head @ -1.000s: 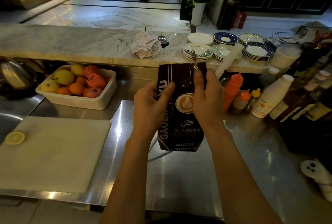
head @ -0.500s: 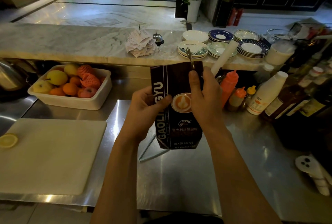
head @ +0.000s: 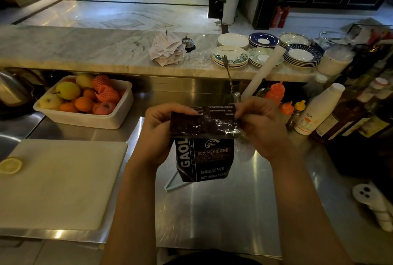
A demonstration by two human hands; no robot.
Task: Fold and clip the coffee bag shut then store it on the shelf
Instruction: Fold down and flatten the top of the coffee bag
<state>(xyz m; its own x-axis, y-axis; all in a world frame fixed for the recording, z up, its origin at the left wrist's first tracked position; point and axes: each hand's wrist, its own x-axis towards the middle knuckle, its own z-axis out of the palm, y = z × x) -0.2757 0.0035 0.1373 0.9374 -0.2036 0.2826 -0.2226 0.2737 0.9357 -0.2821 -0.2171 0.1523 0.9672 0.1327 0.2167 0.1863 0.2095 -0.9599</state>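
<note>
Two hands hold the coffee bag (head: 205, 154) upright in front of you, its base resting on or just above the steel counter (head: 212, 211). Your left hand (head: 156, 131) pinches the left end of the bag's top, and your right hand (head: 258, 126) pinches the right end, fingers closed on the foil. The top flap is bent over toward you into a flat band across the front, so the fold looks under way. Gripping both ends likely keeps the crease level and stops it springing open.

No clip is on the fold. A thin pale-blue clip (head: 171, 182) appears to lie on the counter just behind the bag's lower left corner; I cannot be sure that is what it is. To reach it, one hand must let go, so the other would need to pin the fold alone.

Open counter lies in front of the bag. A white board (head: 61, 182) sits to your left, with a fruit tub (head: 85, 116) beyond it. Bottles (head: 319, 109) crowd the right side close to your right hand, so that elbow has less room. No shelf is clearly in view.
</note>
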